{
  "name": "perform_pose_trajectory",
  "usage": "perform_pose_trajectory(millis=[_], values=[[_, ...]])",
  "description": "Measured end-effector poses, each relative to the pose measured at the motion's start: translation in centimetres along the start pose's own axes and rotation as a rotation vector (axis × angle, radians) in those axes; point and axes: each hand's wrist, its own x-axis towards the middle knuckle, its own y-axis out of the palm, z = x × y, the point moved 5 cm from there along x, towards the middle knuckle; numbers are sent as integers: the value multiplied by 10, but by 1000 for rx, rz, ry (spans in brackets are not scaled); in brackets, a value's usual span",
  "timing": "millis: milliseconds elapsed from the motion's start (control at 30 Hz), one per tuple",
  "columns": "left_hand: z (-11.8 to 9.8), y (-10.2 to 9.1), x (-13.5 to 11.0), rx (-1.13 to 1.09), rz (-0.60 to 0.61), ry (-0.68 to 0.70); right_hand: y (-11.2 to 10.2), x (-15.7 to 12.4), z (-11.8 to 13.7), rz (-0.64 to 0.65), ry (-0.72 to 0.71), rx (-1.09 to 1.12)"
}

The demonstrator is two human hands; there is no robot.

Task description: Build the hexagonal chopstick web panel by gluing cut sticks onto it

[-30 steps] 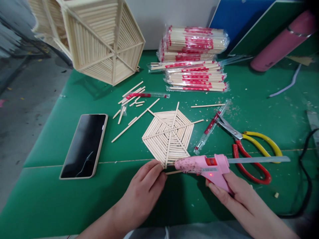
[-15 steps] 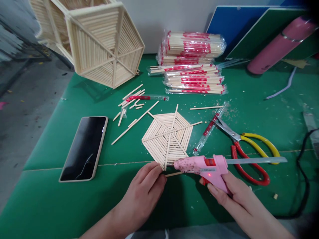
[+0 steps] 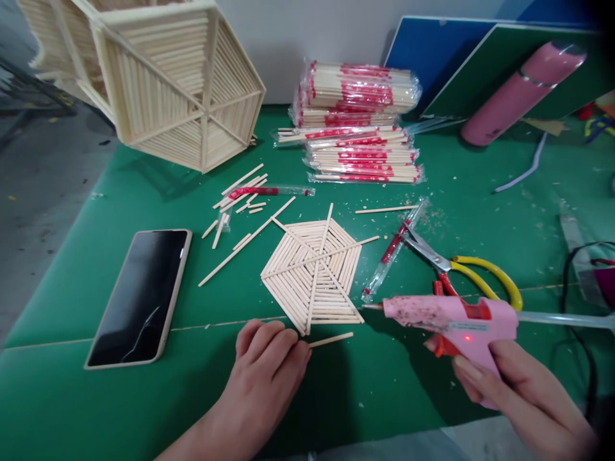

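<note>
A flat hexagonal panel of wooden sticks [image 3: 288, 275] lies on the green table, with crossing sticks running through its centre. My left hand [image 3: 271, 365] is closed on the end of a short wooden stick [image 3: 334, 340], just below the panel's near edge. My right hand [image 3: 514, 378] grips the handle of a pink hot glue gun [image 3: 427, 314], a finger by its orange trigger. The gun's small light glows red, and a clear glue stick [image 3: 562, 319] juts from its back. Its nozzle points left, close to the panel's lower right corner.
Scissors [image 3: 432, 256] with red and yellow handles lie partly behind the glue gun. A phone [image 3: 139, 294] rests at left. Cut sticks [image 3: 243, 181], wrapped chopstick bundles [image 3: 355, 121], a pink bottle [image 3: 519, 96] and a large stick-built structure [image 3: 182, 89] stand farther back. A black cable [image 3: 583, 339] runs at right.
The glue gun has moved right, its nozzle leaving the panel's near corner for the lower right corner. My left hand still holds the short stick, now slightly away from the panel.
</note>
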Motion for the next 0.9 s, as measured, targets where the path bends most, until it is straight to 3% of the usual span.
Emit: perform_pose_trajectory(millis=[133,300,533,700,900], values=[[0,-1,1,13,-23,-15,-3,-12,-1,-158,-33,-104],[-1,-2,3,19,-18,-6,0,-14,1,-63,-157,-212],[2,3,0,-9,7,-25,1,-11,10,-28,-294,-276],[5,7,-3,-72,68,-40,4,-9,13,-23,-291,-282],[4,4,-1,-83,49,-45,4,-10,8,-21,-269,-315]])
